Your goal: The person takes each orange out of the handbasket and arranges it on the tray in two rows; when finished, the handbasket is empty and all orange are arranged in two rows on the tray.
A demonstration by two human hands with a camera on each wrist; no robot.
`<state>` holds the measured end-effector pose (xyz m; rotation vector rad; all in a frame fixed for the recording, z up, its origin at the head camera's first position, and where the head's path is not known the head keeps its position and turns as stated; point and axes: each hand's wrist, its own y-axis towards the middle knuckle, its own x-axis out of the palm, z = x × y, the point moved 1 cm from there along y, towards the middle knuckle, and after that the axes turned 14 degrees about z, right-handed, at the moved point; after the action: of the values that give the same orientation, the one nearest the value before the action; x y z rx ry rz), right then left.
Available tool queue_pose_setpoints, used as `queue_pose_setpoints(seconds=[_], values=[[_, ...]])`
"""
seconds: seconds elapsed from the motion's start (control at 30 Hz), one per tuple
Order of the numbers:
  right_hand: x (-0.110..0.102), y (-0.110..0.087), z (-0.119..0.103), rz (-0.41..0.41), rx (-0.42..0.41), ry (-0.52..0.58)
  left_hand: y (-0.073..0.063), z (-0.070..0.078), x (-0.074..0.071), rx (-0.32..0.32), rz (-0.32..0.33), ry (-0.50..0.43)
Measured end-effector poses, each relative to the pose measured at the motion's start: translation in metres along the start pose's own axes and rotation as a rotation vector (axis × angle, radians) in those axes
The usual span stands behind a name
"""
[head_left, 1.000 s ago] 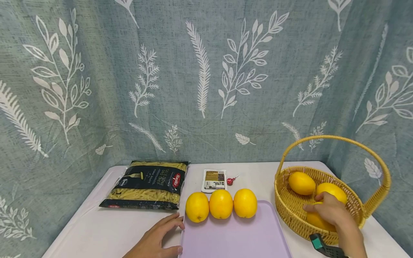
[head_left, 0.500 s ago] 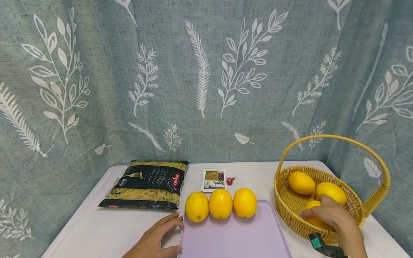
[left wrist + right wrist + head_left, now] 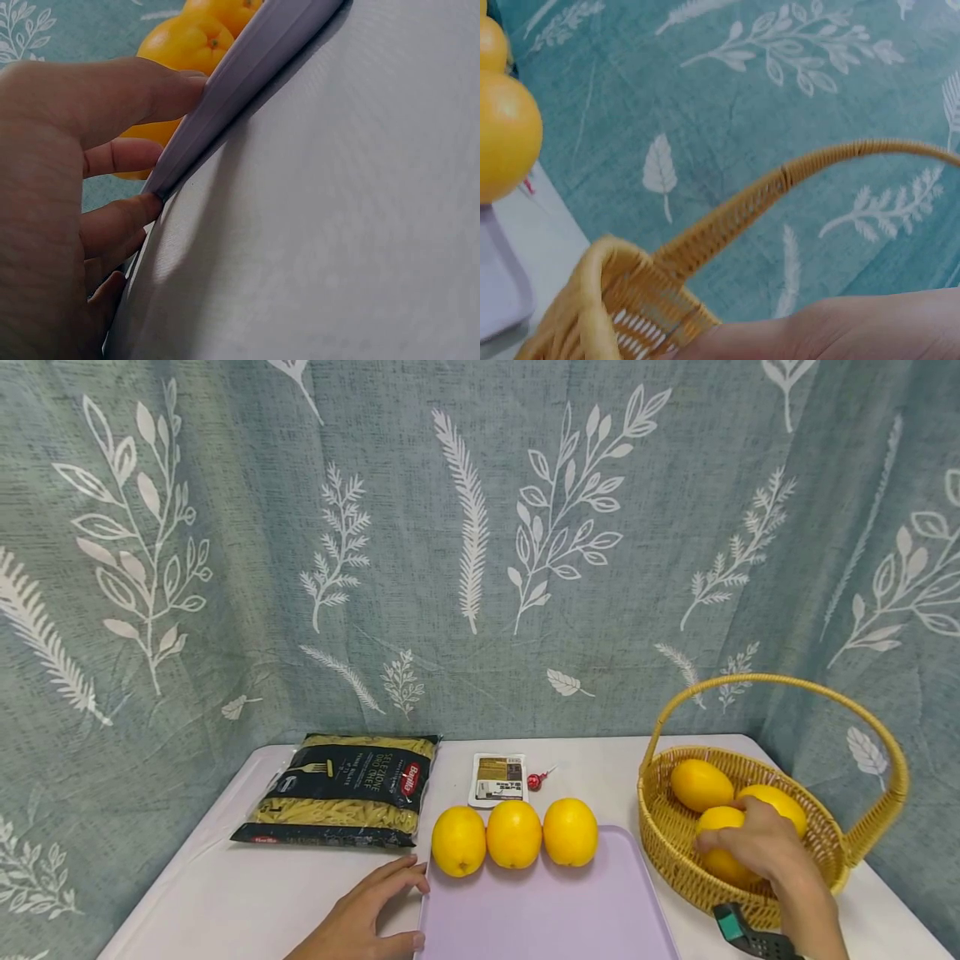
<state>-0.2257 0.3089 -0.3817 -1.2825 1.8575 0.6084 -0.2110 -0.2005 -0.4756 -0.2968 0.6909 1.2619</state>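
Note:
My right hand (image 3: 761,843) reaches into the wicker basket (image 3: 663,860) and grips a yellow-orange orange (image 3: 726,865), thumb across its near side and fingers over the top. Beside it in the basket lie two more oranges, one at the back left (image 3: 702,785) and one partly behind the hand (image 3: 791,810). My left hand (image 3: 367,914) lies at the left edge of the lilac tray (image 3: 555,914), its fingertips spread along the rim. The left wrist view shows thumb and fingers at that rim (image 3: 225,90). Three oranges (image 3: 513,835) sit in a row along the tray's far edge.
A black pasta bag (image 3: 345,789) lies at the back left. Behind the row of oranges are a small flat packet (image 3: 498,779) and a red lollipop (image 3: 536,782). The tall basket handle (image 3: 780,678) arches over the basket. A patterned curtain (image 3: 480,568) hangs behind the table.
In the basket, the right hand's orange has shifted slightly up and toward the left, more of it now showing around the thumb. The left hand and the tray's row stay put.

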Motion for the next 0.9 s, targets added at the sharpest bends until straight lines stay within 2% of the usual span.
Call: queue_pose_setpoints(seconds=[0.17,0.3,0.53,0.8,0.9], values=[[-0.005,-0.008,-0.016,0.101,-0.073,0.004,0.000,0.000,0.000,0.002,0.001,-0.001],[-0.008,-0.015,-0.027,0.142,-0.106,0.039,0.000,0.000,0.000,0.002,0.005,0.011],[-0.008,-0.030,-0.051,0.171,-0.154,0.091,0.000,-0.001,0.000,-0.010,-0.004,0.006],[0.008,-0.049,-0.085,0.191,-0.261,0.130,0.000,0.000,-0.001,0.000,-0.001,-0.006],[0.012,-0.057,-0.096,0.182,-0.278,0.149,0.000,0.000,0.000,0.001,0.004,-0.002]])
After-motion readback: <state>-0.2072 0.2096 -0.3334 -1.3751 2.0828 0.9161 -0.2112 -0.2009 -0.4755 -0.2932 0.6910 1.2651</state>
